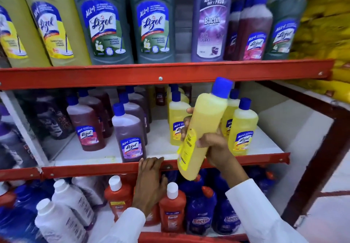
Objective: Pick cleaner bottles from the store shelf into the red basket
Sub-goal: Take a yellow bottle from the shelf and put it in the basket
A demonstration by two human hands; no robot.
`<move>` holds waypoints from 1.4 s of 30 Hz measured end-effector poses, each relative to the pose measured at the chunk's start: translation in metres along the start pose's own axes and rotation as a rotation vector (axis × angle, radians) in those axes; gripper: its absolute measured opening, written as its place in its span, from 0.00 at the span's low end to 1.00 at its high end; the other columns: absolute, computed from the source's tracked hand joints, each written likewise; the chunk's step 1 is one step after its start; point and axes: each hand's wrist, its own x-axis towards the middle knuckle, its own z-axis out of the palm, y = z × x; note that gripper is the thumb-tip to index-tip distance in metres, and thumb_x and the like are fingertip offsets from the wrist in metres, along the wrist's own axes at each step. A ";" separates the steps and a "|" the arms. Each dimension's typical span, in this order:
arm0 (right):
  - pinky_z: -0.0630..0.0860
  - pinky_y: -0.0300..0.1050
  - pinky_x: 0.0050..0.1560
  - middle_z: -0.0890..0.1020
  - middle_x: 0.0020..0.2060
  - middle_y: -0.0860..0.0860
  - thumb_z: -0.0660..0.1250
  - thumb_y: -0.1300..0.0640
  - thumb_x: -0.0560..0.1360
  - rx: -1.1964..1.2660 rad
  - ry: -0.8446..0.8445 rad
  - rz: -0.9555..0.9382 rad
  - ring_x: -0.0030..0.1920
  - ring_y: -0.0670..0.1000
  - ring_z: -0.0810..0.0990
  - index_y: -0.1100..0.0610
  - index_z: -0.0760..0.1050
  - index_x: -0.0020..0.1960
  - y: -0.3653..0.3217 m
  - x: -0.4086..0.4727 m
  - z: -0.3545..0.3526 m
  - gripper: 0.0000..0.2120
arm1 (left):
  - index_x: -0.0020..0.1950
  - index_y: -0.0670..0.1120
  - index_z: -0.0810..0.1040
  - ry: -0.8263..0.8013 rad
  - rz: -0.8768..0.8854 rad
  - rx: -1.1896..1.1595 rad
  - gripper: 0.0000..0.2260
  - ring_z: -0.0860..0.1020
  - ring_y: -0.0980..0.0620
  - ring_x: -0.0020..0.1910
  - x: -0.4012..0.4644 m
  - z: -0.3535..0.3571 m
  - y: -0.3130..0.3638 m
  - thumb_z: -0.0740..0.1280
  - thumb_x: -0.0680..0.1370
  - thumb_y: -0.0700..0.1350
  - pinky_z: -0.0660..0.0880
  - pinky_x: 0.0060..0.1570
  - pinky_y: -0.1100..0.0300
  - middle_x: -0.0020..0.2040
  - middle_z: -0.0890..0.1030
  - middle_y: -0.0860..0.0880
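Yellow cleaner bottle (pixel 203 127) with blue cap, tilted cap-up and to the right, lifted clear in front of the middle shelf (pixel 246 158). Right hand (pixel 210 144) wrapped around its lower half: fingers (pixel 186 123) curled across the far side, thumb pressed on the near face beside a loose yellow tag (pixel 189 138). White sleeve (pixel 255 208) below the wrist.

Left hand (pixel 151 178) flat against the red front rail of that shelf, fingers held close together and pointing up, tips over the rail's top edge; nothing pinched.

Behind the lifted bottle, more yellow bottles (pixel 243 129) upright on the white shelf board; to their left, a purple bottle (pixel 130 134) and a reddish-brown bottle (pixel 85 127). Upper shelf: large grey-green Lizol bottles (pixel 151 21) and a violet Bactin bottle (pixel 211 21). Bottom shelf: orange bottles (pixel 172 208) with white caps, dark blue Bactin bottles (pixel 200 214), white bottles (pixel 62 218).

Red edge (pixel 180 238) along the bottom border, possibly the basket rim; too little visible to tell.
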 end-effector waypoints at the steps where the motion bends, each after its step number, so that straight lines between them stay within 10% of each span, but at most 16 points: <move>1: 0.78 0.56 0.41 0.80 0.43 0.56 0.74 0.57 0.52 -0.262 0.178 -0.044 0.40 0.59 0.80 0.57 0.74 0.57 -0.002 -0.003 0.005 0.33 | 0.68 0.46 0.72 0.001 0.006 0.001 0.27 0.71 0.45 0.61 0.000 -0.001 0.001 0.70 0.68 0.43 0.55 0.74 0.47 0.58 0.77 0.46; 5: 0.81 0.54 0.38 0.79 0.51 0.49 0.80 0.52 0.54 -0.914 0.549 -0.229 0.47 0.53 0.80 0.47 0.66 0.60 0.000 -0.012 0.020 0.39 | 0.69 0.47 0.71 -0.001 0.004 0.015 0.27 0.69 0.47 0.64 -0.002 -0.004 0.003 0.70 0.70 0.43 0.54 0.77 0.47 0.61 0.75 0.47; 13: 0.75 0.59 0.57 0.73 0.57 0.50 0.80 0.41 0.59 -1.231 0.619 -0.281 0.56 0.47 0.69 0.50 0.61 0.65 0.017 -0.023 0.018 0.43 | 0.71 0.49 0.68 -0.007 0.056 0.046 0.31 0.68 0.47 0.67 -0.004 -0.001 -0.003 0.69 0.68 0.45 0.51 0.78 0.48 0.64 0.74 0.47; 18: 0.78 0.56 0.55 0.71 0.57 0.45 0.80 0.37 0.58 -1.026 0.583 -0.184 0.57 0.48 0.73 0.49 0.61 0.65 0.017 -0.031 0.023 0.45 | 0.72 0.48 0.67 -0.027 0.033 -0.016 0.32 0.65 0.45 0.72 -0.004 -0.004 -0.001 0.69 0.68 0.49 0.53 0.78 0.46 0.67 0.72 0.46; 23: 0.73 0.26 0.48 0.74 0.60 0.45 0.80 0.39 0.57 -0.829 0.509 -0.016 0.58 0.41 0.76 0.45 0.59 0.65 0.028 -0.053 0.019 0.44 | 0.69 0.55 0.70 -0.174 -0.012 -0.446 0.33 0.68 0.54 0.71 -0.029 -0.020 0.029 0.74 0.65 0.57 0.69 0.70 0.49 0.70 0.73 0.54; 28: 0.80 0.45 0.55 0.77 0.60 0.47 0.80 0.40 0.61 -0.701 0.420 0.168 0.59 0.48 0.79 0.48 0.59 0.66 0.064 -0.099 0.006 0.43 | 0.64 0.57 0.74 -0.325 -0.112 -0.848 0.29 0.81 0.52 0.57 -0.077 -0.010 0.055 0.80 0.65 0.53 0.79 0.57 0.47 0.57 0.84 0.53; 35: 0.80 0.59 0.58 0.74 0.66 0.54 0.76 0.39 0.65 -0.600 0.270 0.498 0.62 0.54 0.78 0.38 0.58 0.67 0.152 -0.191 -0.030 0.38 | 0.49 0.56 0.81 -0.294 -0.318 -0.691 0.13 0.81 0.68 0.38 -0.148 0.057 0.045 0.77 0.66 0.52 0.75 0.37 0.71 0.38 0.83 0.68; 39: 0.78 0.47 0.60 0.79 0.61 0.47 0.78 0.51 0.66 -0.637 0.274 0.602 0.61 0.44 0.79 0.46 0.67 0.67 0.197 -0.241 -0.054 0.34 | 0.53 0.51 0.82 -0.410 -0.489 -0.676 0.17 0.85 0.54 0.45 -0.197 0.116 0.018 0.79 0.66 0.49 0.82 0.46 0.48 0.47 0.87 0.52; 42: 0.76 0.31 0.51 0.83 0.52 0.41 0.81 0.56 0.60 -0.756 0.269 0.675 0.51 0.33 0.81 0.42 0.74 0.59 0.220 -0.266 -0.066 0.32 | 0.49 0.50 0.80 -0.481 -0.566 -0.569 0.15 0.82 0.65 0.40 -0.225 0.154 -0.003 0.77 0.67 0.35 0.80 0.43 0.60 0.42 0.86 0.53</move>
